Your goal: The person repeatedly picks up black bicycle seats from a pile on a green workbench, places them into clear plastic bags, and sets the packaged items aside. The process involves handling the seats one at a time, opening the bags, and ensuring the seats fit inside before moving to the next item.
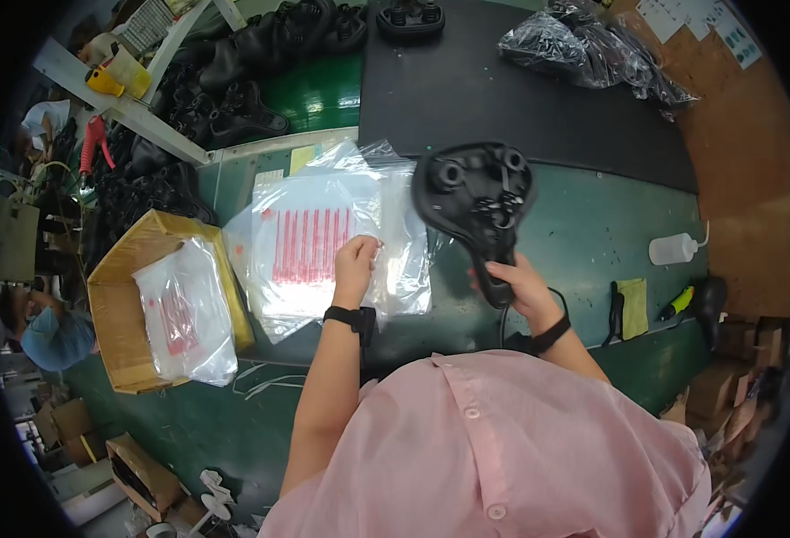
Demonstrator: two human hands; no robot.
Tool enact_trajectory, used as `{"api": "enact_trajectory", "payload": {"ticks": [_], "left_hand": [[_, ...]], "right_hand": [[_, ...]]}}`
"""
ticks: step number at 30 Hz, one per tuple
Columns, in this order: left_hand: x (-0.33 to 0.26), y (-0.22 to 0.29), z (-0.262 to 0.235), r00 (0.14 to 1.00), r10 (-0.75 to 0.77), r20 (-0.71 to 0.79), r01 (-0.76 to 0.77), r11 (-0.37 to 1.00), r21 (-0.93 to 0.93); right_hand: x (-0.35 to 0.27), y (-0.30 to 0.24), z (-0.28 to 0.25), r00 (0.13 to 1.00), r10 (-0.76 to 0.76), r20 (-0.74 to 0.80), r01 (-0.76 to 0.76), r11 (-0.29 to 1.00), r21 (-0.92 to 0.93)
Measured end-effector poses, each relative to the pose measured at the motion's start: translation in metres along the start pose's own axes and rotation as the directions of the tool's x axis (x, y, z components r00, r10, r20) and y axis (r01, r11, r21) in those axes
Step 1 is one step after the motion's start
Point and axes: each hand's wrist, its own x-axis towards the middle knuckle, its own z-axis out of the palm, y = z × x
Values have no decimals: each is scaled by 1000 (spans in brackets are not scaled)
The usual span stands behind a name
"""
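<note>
A black bicycle saddle [468, 199] is held up over the bench, its underside with springs and rails facing me and its wide end pointing away. My right hand [528, 289] is closed around its narrow nose. To the left lies a stack of clear plastic bags [310, 193] with red printed stripes. On this stack my left hand [355, 267] has its fingers curled together, pinching the top bag near its right part. The fingertips are partly hidden.
A yellow-brown box [112, 296] holding more plastic bags stands at the left. Black saddles [243, 117] are piled at the far left. A black mat [520, 99] covers the back of the bench, with plastic-wrapped items [583, 54] on it. A white squeeze bottle [673, 249] lies right.
</note>
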Motion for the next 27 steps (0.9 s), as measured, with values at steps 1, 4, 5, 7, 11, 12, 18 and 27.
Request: {"api": "enact_trajectory", "payload": {"ticks": [1,4,5,7,11,12,18,27], "left_hand": [[-7,12,4,999,-34,35,36,997,-64],[-2,19,-14,991,-49,128,64,992,-113],[-3,18,-8,985,-44,169,68,988,-139],[-5,17,-7,992,-55,116,63,995,-74],[-7,3,-48,996,-80,48,87,981,-173],[-14,14,-63,980,-200,11,186,887,-423],[-49,21,-139,957,-289,10,195,617,-762],[-22,9,-87,949,-217,-229,73,857,-511]], "right_hand": [[9,0,15,998,-57,20,57,998,-3],[61,18,81,999,-17,29,13,993,113],[79,30,81,999,14,36,-18,994,107],[107,44,93,996,44,80,-52,993,104],[143,69,84,993,72,-94,-76,996,-46],[143,71,75,989,79,-124,-81,997,-9],[115,44,62,939,-256,-229,172,928,-331],[46,1,92,812,-390,435,499,76,-863]]}}
